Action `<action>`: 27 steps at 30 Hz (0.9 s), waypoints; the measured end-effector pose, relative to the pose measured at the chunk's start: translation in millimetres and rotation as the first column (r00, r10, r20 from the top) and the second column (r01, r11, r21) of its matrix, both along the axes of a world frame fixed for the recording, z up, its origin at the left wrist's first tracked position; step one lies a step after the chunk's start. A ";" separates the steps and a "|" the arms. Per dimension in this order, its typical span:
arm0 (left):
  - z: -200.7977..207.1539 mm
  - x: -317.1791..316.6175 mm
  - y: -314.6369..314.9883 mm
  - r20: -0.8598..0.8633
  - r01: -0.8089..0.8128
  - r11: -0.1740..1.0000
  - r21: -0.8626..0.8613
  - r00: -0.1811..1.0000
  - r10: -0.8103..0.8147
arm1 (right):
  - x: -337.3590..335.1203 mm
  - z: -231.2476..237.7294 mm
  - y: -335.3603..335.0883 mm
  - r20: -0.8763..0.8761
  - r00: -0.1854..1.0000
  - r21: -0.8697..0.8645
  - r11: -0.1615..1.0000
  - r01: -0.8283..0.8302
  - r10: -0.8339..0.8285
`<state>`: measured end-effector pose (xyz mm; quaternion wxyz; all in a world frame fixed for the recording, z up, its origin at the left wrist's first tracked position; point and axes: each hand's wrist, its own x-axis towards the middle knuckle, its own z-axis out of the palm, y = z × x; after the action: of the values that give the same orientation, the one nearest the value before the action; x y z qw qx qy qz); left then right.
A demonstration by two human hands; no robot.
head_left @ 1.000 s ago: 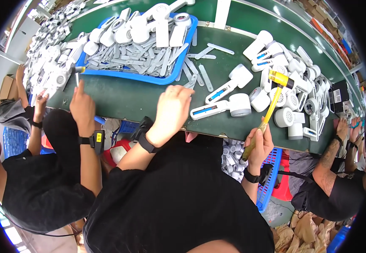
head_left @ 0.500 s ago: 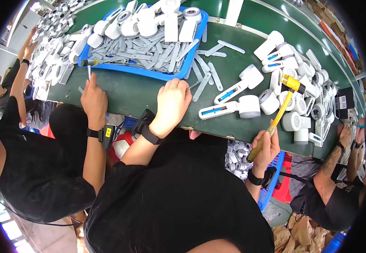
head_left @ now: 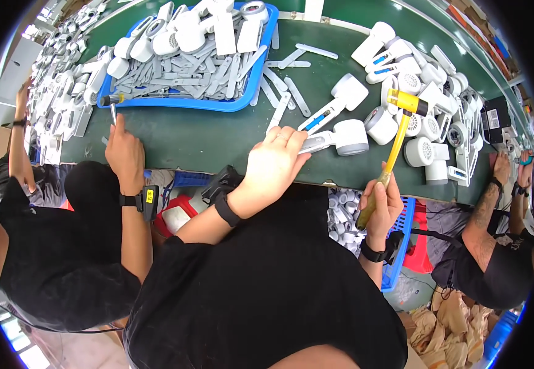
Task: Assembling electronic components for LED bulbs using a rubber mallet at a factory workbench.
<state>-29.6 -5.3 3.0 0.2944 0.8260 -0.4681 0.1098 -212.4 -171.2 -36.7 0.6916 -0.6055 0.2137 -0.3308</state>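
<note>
My left hand is closed at the handle end of the nearest white handheld fan, which lies on its side. A grey strip covers that handle where its blue cell showed before, and my fingers hide its left end. Just behind it lies another white fan with a blue cell in its open handle. My right hand grips the lower handle of a mallet with a yellow and black head. The mallet is held upright above the table's front edge, its head in front of the piled fans.
A blue tray holds grey strips and white fans; loose strips lie beside it. Piled fans cover the right of the green table. At left, a co-worker's hand holds a small hammer; another person works far right.
My left hand has moved right from beside the loose strips to the nearest fan's handle, bringing a grey strip over the blue cell. The mallet stays in my right hand. The view has shifted slightly.
</note>
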 end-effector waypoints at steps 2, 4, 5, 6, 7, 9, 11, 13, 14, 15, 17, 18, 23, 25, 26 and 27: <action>2.6 2.8 9.0 -0.014 0.037 0.999 -0.009 0.999 -0.037 | -6.6 0.5 5.6 -0.001 1.000 0.014 1.000 -0.001 0.001; 3.1 7.4 21.1 -0.017 0.034 0.999 -0.005 0.999 -0.034 | -11.7 1.1 10.1 0.000 1.000 0.028 1.000 -0.002 0.002; 2.9 8.5 25.7 -0.021 0.028 1.000 -0.002 0.999 -0.028 | -14.2 1.7 12.2 -0.005 1.000 0.025 1.000 -0.011 0.011; 2.7 7.2 29.8 -0.027 0.010 1.000 -0.023 1.000 -0.011 | -16.2 2.1 14.5 -0.009 1.000 0.025 0.999 -0.025 0.025; 5.1 5.8 31.6 -0.026 0.009 1.000 -0.019 1.000 -0.009 | -17.7 2.5 16.6 -0.008 1.000 0.029 0.999 -0.026 0.027; 12.2 3.1 34.3 -0.044 0.008 0.999 0.053 0.999 -0.006 | -20.6 3.2 20.5 -0.028 0.997 0.024 0.997 -0.067 0.068; 13.7 2.2 35.3 -0.043 0.020 0.998 0.066 0.999 -0.017 | -21.0 4.4 26.8 -0.039 0.997 0.043 0.997 -0.068 0.070; 16.6 3.5 35.6 -0.046 0.031 0.997 0.077 0.999 -0.028 | -21.1 7.4 31.5 -0.053 0.996 0.061 0.996 -0.070 0.073; 18.9 6.1 37.7 -0.060 0.047 0.995 0.086 0.997 -0.042 | -21.2 8.9 33.4 -0.055 0.995 0.044 0.995 -0.086 0.088; 21.0 7.7 40.5 -0.069 0.061 0.994 0.089 0.996 -0.055 | -21.8 9.8 35.1 -0.053 0.993 0.022 0.994 -0.103 0.104; 24.4 9.8 43.7 -0.093 0.071 0.992 0.102 0.994 -0.061 | -24.4 9.6 37.5 -0.055 0.993 0.016 0.995 -0.101 0.102; 27.6 13.2 44.3 -0.097 0.107 0.987 0.124 0.991 -0.095 | -24.6 10.2 37.8 -0.058 0.993 0.014 0.994 -0.106 0.107; 24.8 25.2 46.1 -0.103 0.169 0.977 0.129 0.982 -0.157 | -24.9 10.6 39.0 -0.067 0.992 0.032 0.994 -0.103 0.104; 23.7 19.4 44.4 -0.109 0.131 0.987 0.091 0.987 -0.121 | -24.9 8.7 39.0 -0.064 0.990 0.018 0.992 -0.123 0.124; 22.6 16.9 42.4 -0.107 0.130 0.987 0.093 0.987 -0.120 | -24.7 8.5 39.8 -0.062 0.990 0.020 0.992 -0.124 0.125; 21.2 14.9 39.1 -0.066 0.092 0.993 0.073 0.994 -0.087 | -24.7 9.3 40.4 -0.059 0.990 0.024 0.992 -0.126 0.128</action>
<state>-14.7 33.8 24.2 0.2820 0.8177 -0.4991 0.0524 -237.1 -130.8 -27.3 0.7106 -0.6205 0.1988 -0.2655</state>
